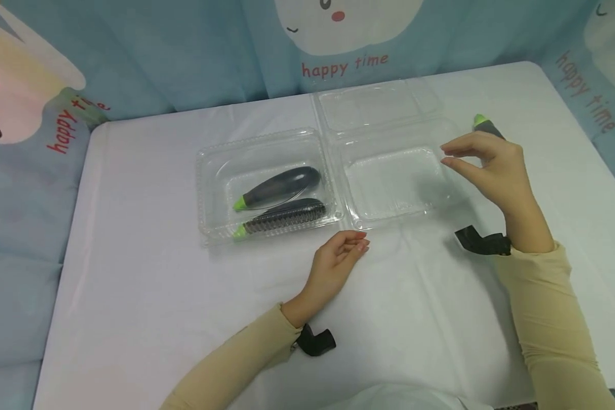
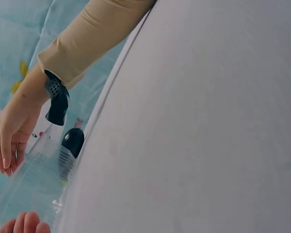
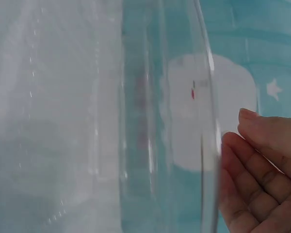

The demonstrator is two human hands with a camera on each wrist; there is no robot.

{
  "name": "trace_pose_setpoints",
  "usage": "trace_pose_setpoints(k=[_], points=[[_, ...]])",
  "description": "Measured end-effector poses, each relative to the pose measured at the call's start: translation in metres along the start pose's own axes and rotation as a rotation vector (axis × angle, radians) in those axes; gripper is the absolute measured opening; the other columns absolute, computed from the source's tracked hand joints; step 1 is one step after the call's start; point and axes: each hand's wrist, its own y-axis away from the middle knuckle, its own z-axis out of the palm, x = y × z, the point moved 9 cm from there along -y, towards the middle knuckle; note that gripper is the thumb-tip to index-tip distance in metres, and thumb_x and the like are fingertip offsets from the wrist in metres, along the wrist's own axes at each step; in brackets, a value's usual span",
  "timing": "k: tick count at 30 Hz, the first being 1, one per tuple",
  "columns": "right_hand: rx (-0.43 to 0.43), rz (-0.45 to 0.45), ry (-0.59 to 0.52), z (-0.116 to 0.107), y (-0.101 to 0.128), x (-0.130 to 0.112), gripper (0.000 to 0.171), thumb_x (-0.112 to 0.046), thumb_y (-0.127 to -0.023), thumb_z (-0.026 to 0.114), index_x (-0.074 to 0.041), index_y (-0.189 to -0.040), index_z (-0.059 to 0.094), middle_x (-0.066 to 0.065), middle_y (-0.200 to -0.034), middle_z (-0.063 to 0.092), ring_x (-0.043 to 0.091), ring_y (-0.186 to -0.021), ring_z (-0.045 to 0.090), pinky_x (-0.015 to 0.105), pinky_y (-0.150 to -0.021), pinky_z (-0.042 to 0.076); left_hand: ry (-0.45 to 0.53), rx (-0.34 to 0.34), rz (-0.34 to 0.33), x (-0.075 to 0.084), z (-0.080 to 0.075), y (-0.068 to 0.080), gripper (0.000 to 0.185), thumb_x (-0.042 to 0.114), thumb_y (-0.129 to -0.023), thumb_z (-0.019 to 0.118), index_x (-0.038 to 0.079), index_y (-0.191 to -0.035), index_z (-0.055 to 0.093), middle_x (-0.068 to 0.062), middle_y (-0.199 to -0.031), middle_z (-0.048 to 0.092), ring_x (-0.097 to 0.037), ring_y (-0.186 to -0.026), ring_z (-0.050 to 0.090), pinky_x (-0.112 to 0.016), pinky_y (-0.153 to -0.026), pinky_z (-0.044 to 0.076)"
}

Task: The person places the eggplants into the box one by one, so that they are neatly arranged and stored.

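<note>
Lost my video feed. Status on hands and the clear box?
Left hand open, resting on table. Right hand open at clear box lid edge. Box holds two eggplants; third eggplant behind right hand.

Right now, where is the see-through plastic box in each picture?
Head view: the clear plastic box lies open in the middle of the white table, its empty half under the right hand.
Left wrist view: its clear edge shows at the lower left, by the table's edge.
Right wrist view: its curved clear wall fills the middle.
Shared landmark: the right hand beside the box, seen in all three views.
</note>
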Motion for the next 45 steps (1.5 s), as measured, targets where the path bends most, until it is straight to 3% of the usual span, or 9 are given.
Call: trace_pose_setpoints(k=[6,12,19,29,33,36,40,45], points=[[0.027,0.130,-0.018,-0.019,-0.002,0.018,0.019,0.009,-0.078,0.072,0.009,-0.097,0.070,-0.022,-0.090,0.063,0.000,-0.079,0.057,0.011,-0.073,0.042,-0.010,0.055,0.022,-0.001,-0.001,-0.005,0.022,0.001,-0.097,0.051,-0.015,-0.113,0.053,-0.027,-0.108,0.062,-0.036,-0.101,0.062,-0.028,-0.087,0.052],[0.062,0.198,-0.049,-0.032,0.001,0.034,0.021,0.009,-0.078,0.072,0.011,-0.099,0.069,-0.020,-0.090,0.065,0.001,-0.085,0.060,0.011,-0.076,0.044,0.014,0.103,0.047,-0.002,-0.001,-0.012,0.018,0.000,-0.098,0.050,-0.015,-0.106,0.054,-0.029,-0.103,0.063,-0.038,-0.098,0.062,-0.032,-0.085,0.053],[0.131,0.270,-0.057,-0.046,0.006,0.054,0.022,0.006,-0.079,0.072,0.004,-0.101,0.072,-0.020,-0.089,0.066,-0.001,-0.085,0.060,0.012,-0.077,0.043,0.044,0.126,0.048,-0.003,0.002,-0.015,0.017,0.002,-0.099,0.047,-0.013,-0.097,0.055,-0.028,-0.097,0.063,-0.039,-0.095,0.063,-0.034,-0.083,0.053],[0.339,0.415,0.049,-0.070,0.021,0.097,0.025,-0.004,-0.083,0.072,-0.003,-0.107,0.072,-0.021,-0.093,0.064,-0.002,-0.088,0.059,0.015,-0.085,0.045,0.101,0.120,0.043,-0.007,0.001,-0.015,0.023,0.005,-0.101,0.046,-0.014,-0.099,0.057,-0.028,-0.091,0.063,-0.035,-0.088,0.063,-0.035,-0.082,0.053],[0.391,0.491,0.122,-0.074,0.032,0.115,0.027,-0.011,-0.084,0.071,-0.010,-0.111,0.072,-0.020,-0.098,0.062,-0.004,-0.091,0.056,0.016,-0.088,0.044,0.118,0.111,0.020,-0.010,0.002,-0.014,0.023,0.006,-0.101,0.046,-0.014,-0.098,0.057,-0.028,-0.092,0.063,-0.034,-0.089,0.063,-0.034,-0.082,0.053],[0.415,0.498,0.120,-0.075,0.036,0.122,0.029,-0.011,-0.083,0.072,-0.011,-0.113,0.071,-0.020,-0.099,0.061,-0.003,-0.093,0.055,0.016,-0.089,0.044,0.129,0.118,0.020,-0.010,0.002,-0.013,0.022,0.004,-0.100,0.046,-0.015,-0.097,0.056,-0.029,-0.092,0.063,-0.034,-0.089,0.063,-0.035,-0.082,0.053],[0.388,0.510,0.110,-0.071,0.038,0.128,0.035,-0.014,-0.082,0.073,-0.009,-0.117,0.069,-0.016,-0.103,0.062,0.000,-0.096,0.056,0.017,-0.089,0.045,0.131,0.131,0.022,-0.009,0.000,-0.013,0.021,0.004,-0.100,0.046,-0.015,-0.096,0.056,-0.029,-0.092,0.063,-0.033,-0.088,0.064,-0.035,-0.082,0.053],[0.222,0.605,0.177,-0.061,0.043,0.138,0.052,-0.028,-0.086,0.071,-0.010,-0.133,0.057,0.002,-0.129,0.057,0.007,-0.112,0.053,0.020,-0.096,0.042,0.151,0.126,0.006,-0.012,0.001,-0.015,0.020,0.003,-0.099,0.046,-0.014,-0.094,0.056,-0.028,-0.091,0.063,-0.031,-0.088,0.064,-0.035,-0.082,0.053]])
